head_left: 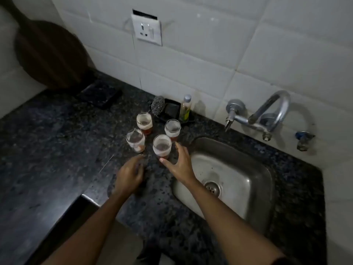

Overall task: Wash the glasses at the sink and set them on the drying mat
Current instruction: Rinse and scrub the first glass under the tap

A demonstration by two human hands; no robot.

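Observation:
Several small glasses with reddish dregs stand on the dark granite counter left of the steel sink (254, 175). The nearest glass (162, 145) is in front; others stand at the left (135, 140), back left (144, 123) and back right (172, 129). My right hand (178, 164) is spread just below and right of the nearest glass, thumb and fingers around its base but apart from it. My left hand (129, 174) hovers over the counter below the left glass, fingers loosely curled, holding nothing. No drying mat is visible.
A tap (267, 115) juts from the tiled wall above the sink. A soap tray with a scrubber (158, 105) and a bottle (185, 109) sits behind the glasses. A dark round board (49, 54) leans at the far left. The counter edge runs at lower left.

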